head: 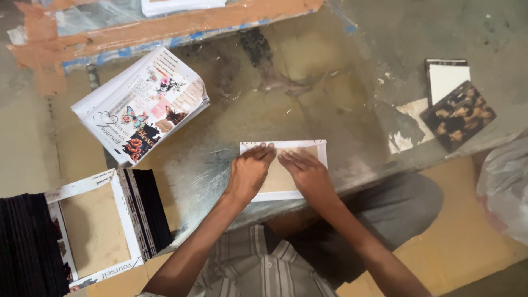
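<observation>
Stack of printed floral sheets [142, 104], dark patterned covers [458, 114], black-edged cover pile [99, 226], crumpled plastic bag [509, 190]

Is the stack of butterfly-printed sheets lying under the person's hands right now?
No. Both the left hand and right hand press on a white-bordered brown board; the printed stack lies apart.

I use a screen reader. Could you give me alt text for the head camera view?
Left hand and right hand press flat on a white-bordered brown card on a worn table. A stack of printed floral sheets lies to the left.
</observation>
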